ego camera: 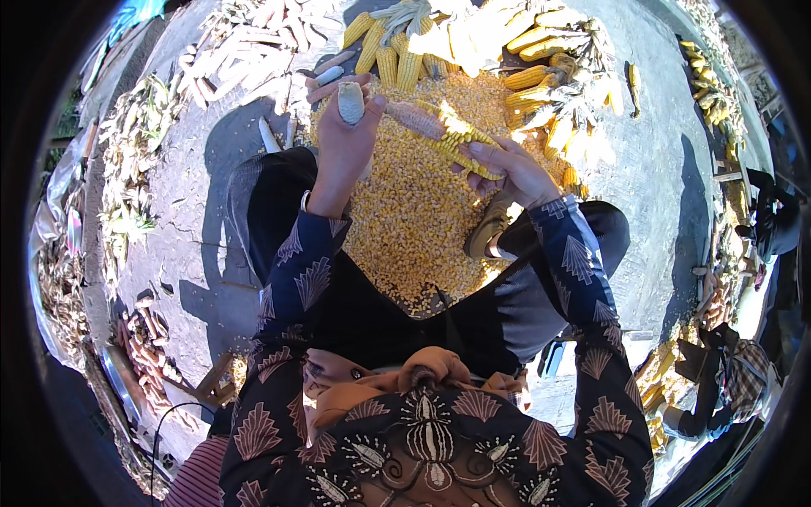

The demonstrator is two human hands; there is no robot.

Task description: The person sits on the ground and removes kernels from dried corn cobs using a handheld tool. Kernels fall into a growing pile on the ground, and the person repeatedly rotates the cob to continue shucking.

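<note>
My left hand point(347, 136) is closed around a pale, bare corn cob point(351, 103), its end pointing up. In my right hand point(512, 170) is a partly shelled ear of yellow corn point(466, 136), tilted down to the right; its far part is stripped to the pinkish cob, while kernels remain nearer my fingers. The tip of that ear lies close to my left thumb; whether they touch I cannot tell. Below both hands spreads a heap of loose yellow kernels point(412, 215), between my legs.
Unshelled ears with husks tied back point(396, 54) lie beyond the heap, with more ears point(529, 76) at its right. Bare cobs point(253, 51) are piled at the upper left, husks point(130, 171) along the left. A person point(741, 380) sits at the lower right, another point(776, 215) above.
</note>
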